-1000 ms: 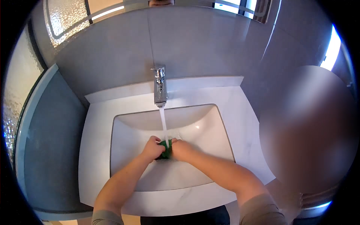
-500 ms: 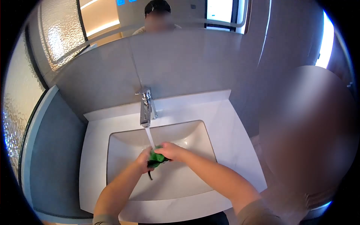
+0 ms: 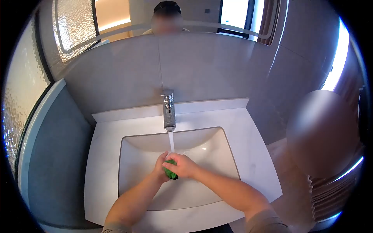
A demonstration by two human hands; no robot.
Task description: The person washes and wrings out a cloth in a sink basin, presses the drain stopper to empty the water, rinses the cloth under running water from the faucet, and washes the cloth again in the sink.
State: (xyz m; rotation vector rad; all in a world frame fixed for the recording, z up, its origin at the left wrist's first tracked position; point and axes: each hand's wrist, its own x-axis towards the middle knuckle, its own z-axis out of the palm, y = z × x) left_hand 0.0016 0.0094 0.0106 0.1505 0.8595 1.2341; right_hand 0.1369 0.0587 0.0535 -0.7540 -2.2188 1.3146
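Over the sink basin (image 3: 143, 190), both hands squeeze a crumpled green item with dark trim (image 3: 170, 174); it looks soft, and its kind does not show. My left hand (image 3: 159, 167) cups it from the left side. From the right, my right hand (image 3: 183, 165) wraps over its top, thumb pressed across the front. A stream of water (image 3: 171, 142) runs from the chrome faucet (image 3: 169, 114) down to the far side of my hands. Much of the green item is hidden by the fingers.
A white countertop (image 3: 256, 155) surrounds the basin, with a low backsplash along the grey wall (image 3: 202, 70). Above hangs a mirror (image 3: 198, 15) reflecting a person in a dark cap. A grey partition (image 3: 54, 155) stands at left; a large blurred area covers the right.
My hands have closed tighter around the green item, bunching it up, and its dangling dark strap is out of sight. The camera view has shifted, so the sink appears further right.
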